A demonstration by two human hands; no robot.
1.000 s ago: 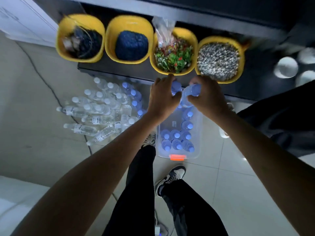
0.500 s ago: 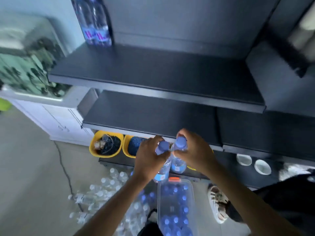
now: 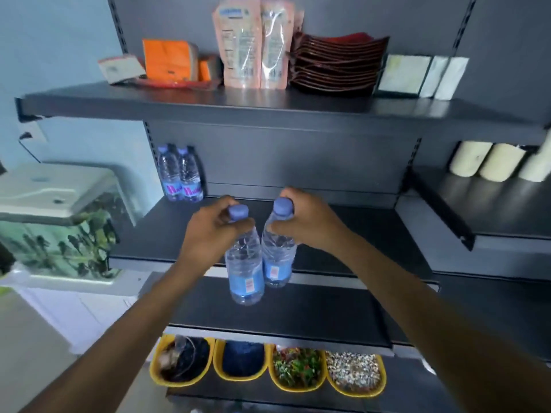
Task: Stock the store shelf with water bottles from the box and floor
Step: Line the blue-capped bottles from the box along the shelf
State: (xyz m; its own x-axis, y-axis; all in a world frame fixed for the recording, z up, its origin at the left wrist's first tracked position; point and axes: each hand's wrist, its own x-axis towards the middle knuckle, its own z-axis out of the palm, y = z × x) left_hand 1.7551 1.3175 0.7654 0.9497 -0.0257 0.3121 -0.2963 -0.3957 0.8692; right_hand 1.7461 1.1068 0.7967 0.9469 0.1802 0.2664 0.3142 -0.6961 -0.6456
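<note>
The dark grey shelving unit (image 3: 328, 162) fills most of the frame, and four of its boards show one above another in the centre bay. One fish tank (image 3: 56, 222) sits at mid-left on a white cabinet (image 3: 74, 311). Four yellow bins (image 3: 298, 388) stand in a row along the bottom centre, rim against rim, each holding different loose goods.

The top board carries one stack of dark red packets (image 3: 337, 64), two pink pouches (image 3: 253, 46) standing upright, some orange packs (image 3: 170, 59) and a few white packets (image 3: 417, 74). Three cream rolls (image 3: 492, 160) lie at mid-right on a side board.

There are four water bottles in all. Two standing bottles (image 3: 180, 174) touch each other at the back left corner of the second board, under the overhang of the top board. The other two hang in the air at the centre, in front of that board's edge and touching side by side. The left hand (image 3: 208, 234) grips the left bottle (image 3: 246, 272) at its neck below the blue cap. The right hand (image 3: 310, 225) grips the right bottle (image 3: 278, 257) the same way.
</note>
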